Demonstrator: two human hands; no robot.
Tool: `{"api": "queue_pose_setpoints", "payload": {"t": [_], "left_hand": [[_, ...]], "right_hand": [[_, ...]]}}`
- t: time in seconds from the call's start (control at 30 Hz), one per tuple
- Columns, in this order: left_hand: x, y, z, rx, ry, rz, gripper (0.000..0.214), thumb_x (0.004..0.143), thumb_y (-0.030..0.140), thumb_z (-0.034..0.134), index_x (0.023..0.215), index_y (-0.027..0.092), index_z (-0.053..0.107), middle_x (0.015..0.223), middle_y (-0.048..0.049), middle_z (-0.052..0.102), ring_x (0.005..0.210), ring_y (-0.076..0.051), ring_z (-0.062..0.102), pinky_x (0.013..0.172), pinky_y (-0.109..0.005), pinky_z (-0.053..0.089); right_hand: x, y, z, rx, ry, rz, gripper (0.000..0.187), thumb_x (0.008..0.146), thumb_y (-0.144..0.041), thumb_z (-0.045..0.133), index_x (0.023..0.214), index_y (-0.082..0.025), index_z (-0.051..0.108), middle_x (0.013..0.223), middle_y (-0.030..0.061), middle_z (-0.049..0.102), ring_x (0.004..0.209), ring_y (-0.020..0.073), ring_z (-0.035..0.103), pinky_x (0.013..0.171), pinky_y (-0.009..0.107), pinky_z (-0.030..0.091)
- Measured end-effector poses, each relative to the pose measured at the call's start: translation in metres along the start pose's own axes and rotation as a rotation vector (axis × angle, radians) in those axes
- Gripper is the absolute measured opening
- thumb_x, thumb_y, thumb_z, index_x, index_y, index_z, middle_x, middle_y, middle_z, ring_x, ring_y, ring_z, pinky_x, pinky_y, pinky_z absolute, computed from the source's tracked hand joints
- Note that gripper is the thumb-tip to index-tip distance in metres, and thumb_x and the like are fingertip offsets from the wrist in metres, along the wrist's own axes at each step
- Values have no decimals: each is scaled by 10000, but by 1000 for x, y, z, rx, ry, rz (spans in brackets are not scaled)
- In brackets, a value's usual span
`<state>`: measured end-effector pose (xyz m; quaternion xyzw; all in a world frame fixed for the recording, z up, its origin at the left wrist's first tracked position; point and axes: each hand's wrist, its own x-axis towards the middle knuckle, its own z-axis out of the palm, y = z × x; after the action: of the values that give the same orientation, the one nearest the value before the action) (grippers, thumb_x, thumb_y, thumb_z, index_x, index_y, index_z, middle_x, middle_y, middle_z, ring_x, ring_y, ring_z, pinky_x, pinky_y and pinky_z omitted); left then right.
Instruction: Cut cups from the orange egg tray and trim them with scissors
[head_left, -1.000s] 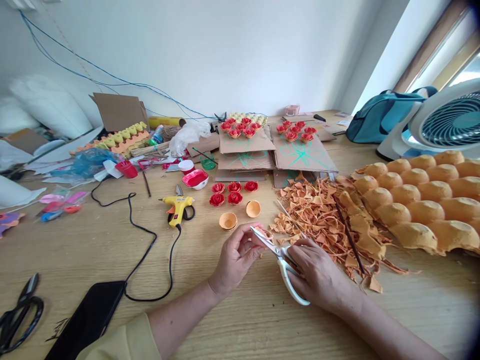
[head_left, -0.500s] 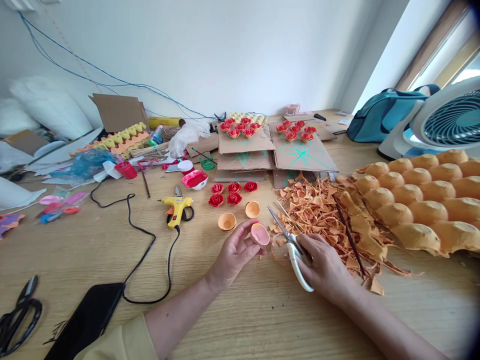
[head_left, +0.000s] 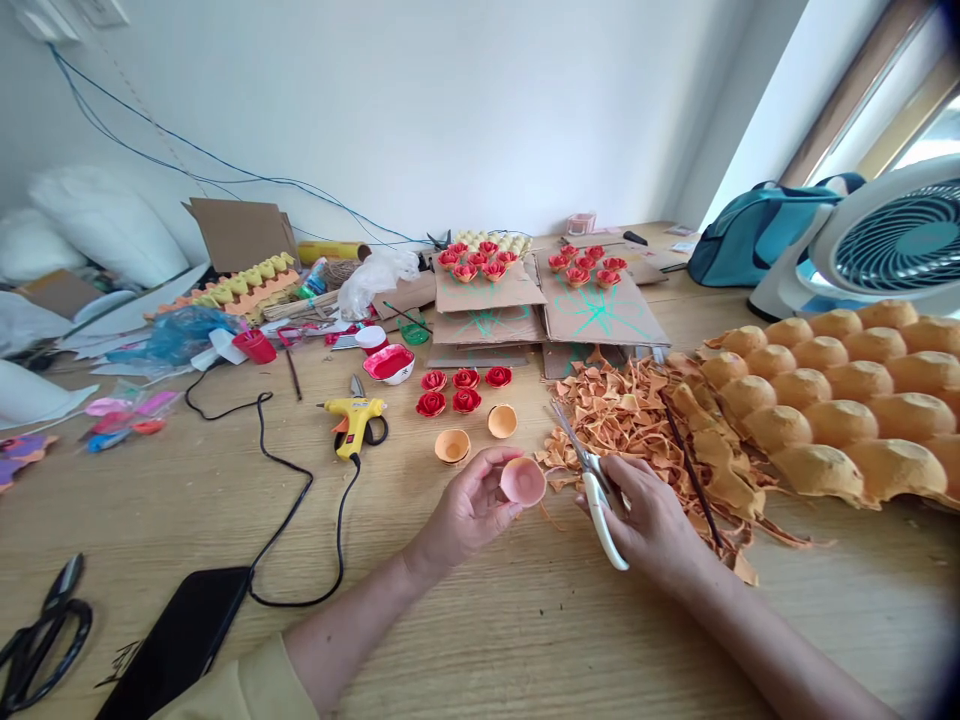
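Between the fingers and thumb of my left hand [head_left: 474,505] is a small egg-carton cup [head_left: 523,482], its hollow side turned toward me. My right hand [head_left: 651,520] is closed around the white handles of a pair of scissors [head_left: 602,510]. The blades point up and away, to the right of the cup and apart from it. Just beyond my left hand stand two more cut cups, one orange cup [head_left: 452,446] and another cup [head_left: 502,421]. Behind them lie several red paper roses [head_left: 466,379]. A heap of orange carton scraps [head_left: 615,415] lies beyond the scissors.
An orange egg tray [head_left: 832,400] lies upside down at right, near a white fan [head_left: 885,240]. Left of the cups are a yellow glue gun [head_left: 352,420] with its cord and a bowl of red paint [head_left: 390,364]. Cardboard sheets [head_left: 487,290] bearing red roses stand behind.
The cup in my left hand has turned so its opening faces me more fully. My right hand has shifted only slightly, with the scissors still in it. The view has moved a little.
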<state>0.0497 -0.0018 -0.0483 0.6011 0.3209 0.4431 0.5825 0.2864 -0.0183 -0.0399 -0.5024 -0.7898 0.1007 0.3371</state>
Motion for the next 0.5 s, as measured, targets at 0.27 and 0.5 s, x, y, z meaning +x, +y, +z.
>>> {"api": "queue_pose_setpoints", "payload": {"t": [0.27, 0.5], "left_hand": [[-27, 18, -21, 717, 52, 44, 392, 825, 148, 637, 1201, 244, 577, 1202, -52, 678, 1089, -222, 641, 935, -400, 529], [-36, 9, -19, 946, 80, 169, 414, 787, 123, 628, 1170, 275, 587, 1132, -31, 702, 1042, -231, 647, 939, -434, 531]], "right_hand": [[-1, -3, 0, -12, -23, -32, 292, 937, -347, 504, 708, -237, 358, 631, -32, 475, 629, 159, 487, 688, 288, 380], [-3, 0, 3, -7, -44, -24, 255, 912, -326, 521, 722, -237, 377, 651, -21, 521, 658, 172, 515, 704, 296, 381]]}}
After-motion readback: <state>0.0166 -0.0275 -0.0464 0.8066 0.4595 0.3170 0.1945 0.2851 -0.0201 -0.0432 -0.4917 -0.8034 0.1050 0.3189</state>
